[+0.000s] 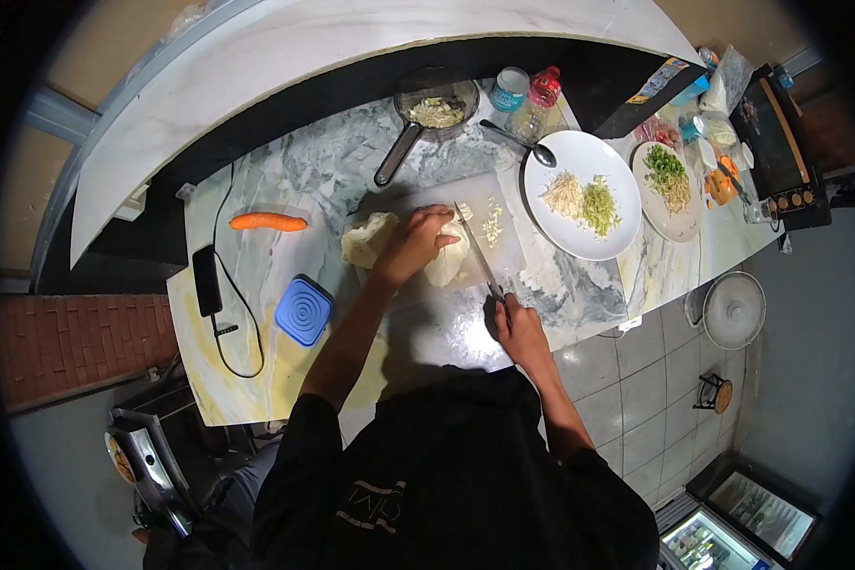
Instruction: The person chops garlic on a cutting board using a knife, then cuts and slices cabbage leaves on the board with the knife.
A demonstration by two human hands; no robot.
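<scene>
Head view: the right hand (520,328) is wrapped around the handle of a knife (478,249), and the left hand (420,245) grasps a pale leafy piece (446,262) lying on the cutting board (503,258), directly beside the blade. Sound practice calls for the left hand's tips curled back and narrow, even strokes matching the chopped bits (492,223).

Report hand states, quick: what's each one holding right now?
Left hand: fingers curled on the cabbage piece beside the knife, holding it down.
Right hand: closed, holding the knife.
</scene>
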